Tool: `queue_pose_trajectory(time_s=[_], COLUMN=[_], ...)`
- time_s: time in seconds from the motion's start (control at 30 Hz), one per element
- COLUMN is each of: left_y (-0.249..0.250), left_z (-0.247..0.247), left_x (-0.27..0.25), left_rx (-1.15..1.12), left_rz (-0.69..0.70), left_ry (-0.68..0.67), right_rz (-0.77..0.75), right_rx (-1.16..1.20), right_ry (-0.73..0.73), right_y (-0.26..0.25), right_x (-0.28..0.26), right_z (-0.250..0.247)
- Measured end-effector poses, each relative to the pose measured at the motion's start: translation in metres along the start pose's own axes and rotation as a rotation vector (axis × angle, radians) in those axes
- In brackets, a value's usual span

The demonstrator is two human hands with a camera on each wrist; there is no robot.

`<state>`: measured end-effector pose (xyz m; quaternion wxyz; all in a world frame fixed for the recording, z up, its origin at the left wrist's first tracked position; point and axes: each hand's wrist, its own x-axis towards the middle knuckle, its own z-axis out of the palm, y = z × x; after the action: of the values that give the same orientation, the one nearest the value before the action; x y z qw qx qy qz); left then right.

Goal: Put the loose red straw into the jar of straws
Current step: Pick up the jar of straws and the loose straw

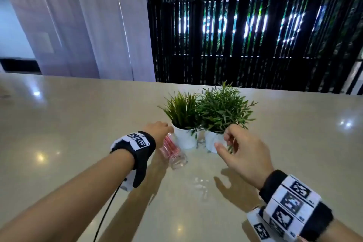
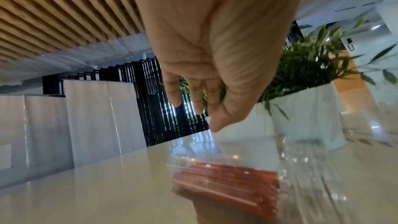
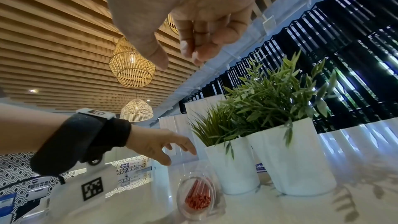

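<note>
A person's right hand (image 1: 238, 155) hovers empty, fingers loosely curled, above a pale table (image 1: 78, 124). Beyond it, the left hand (image 1: 158, 129), fingers relaxed, reaches over a clear jar (image 1: 177, 160) of red straws (image 3: 198, 198) without gripping it. Two potted plants (image 1: 208, 112) stand just behind.

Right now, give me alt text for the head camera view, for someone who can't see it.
Two bare hands reach over a glossy beige table: the left hand hovers above a clear jar of red straws, the right hand empty, fingers loosely curled. Behind stand two green plants in white pots.
</note>
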<state>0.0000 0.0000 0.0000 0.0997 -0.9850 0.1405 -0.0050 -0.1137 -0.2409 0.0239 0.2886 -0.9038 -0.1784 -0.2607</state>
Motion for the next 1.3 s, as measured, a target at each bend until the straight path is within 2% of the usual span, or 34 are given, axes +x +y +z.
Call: queue_pose_trajectory(time_s=[0.2,0.33,0.47,0.63,0.73,0.87,1.0,1.1,1.17,1.3], left_y=[0.006,0.006,0.001,-0.002,0.0,0.001,0.017,0.036,0.052,0.091], left_z=[0.025,0.033,0.035,0.033,0.03,0.011,-0.006,-0.016,-0.021,-0.028], left_x=[0.014,0.017,0.016,0.009,0.0,-0.014,-0.026,-0.038,-0.044,-0.057], left_rx=[0.007,-0.002,0.197,0.203,0.057,-0.36,-0.675,-0.836,-0.905,-1.025], left_rz=[-0.008,-0.004,0.024,0.052,0.042,0.014,0.039,0.067,0.089,0.131], left_ry=[-0.067,-0.048,-0.091,-0.084,-0.086,-0.086,0.04,0.152,0.215,0.25], right_rz=[0.021,0.035,0.051,0.051,0.052,0.064,0.074,0.075,0.082,0.111], right_rx=[-0.029,-0.037,-0.017,0.003,0.001,0.008,-0.002,0.028,0.007,-0.186], right_ry=[-0.05,-0.062,-0.079,-0.086,-0.082,-0.073,-0.081,-0.224,-0.413,-0.765], right_y=[0.017,0.028,0.033,0.032,0.031,0.034,0.042,0.053,0.066,0.096], right_x=[-0.006,-0.009,-0.011,-0.01,-0.009,-0.009,-0.012,-0.017,-0.025,-0.049], right_z=[0.007,0.009,0.016,0.027,0.029,0.025,0.014,-0.003,-0.017,-0.044])
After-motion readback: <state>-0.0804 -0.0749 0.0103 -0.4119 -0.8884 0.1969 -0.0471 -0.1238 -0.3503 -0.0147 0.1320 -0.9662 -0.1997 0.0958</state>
